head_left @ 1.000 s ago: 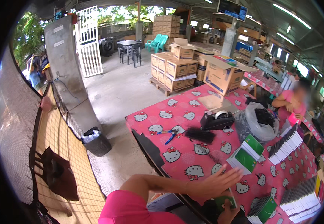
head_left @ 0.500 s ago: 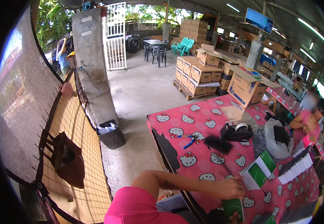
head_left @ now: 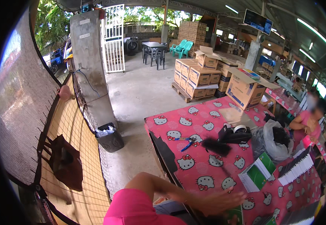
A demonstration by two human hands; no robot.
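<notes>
Reaching over the near edge of the table [head_left: 200, 174] with the left hand [head_left: 223, 200]: fingers spread wide and flat, blurred, gripping nothing, hovering just above a green-covered booklet [head_left: 236, 216] at that edge. Probably best to slow down, settle the palm squarely on the cover, pinch one copy only, and stay clear of the booklet stack [head_left: 258, 174] further right. Right hand not in view.

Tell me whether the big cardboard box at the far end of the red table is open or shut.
Open: the cardboard box has its top flaps spread outward above its walls. Contents cannot be made out.
</notes>
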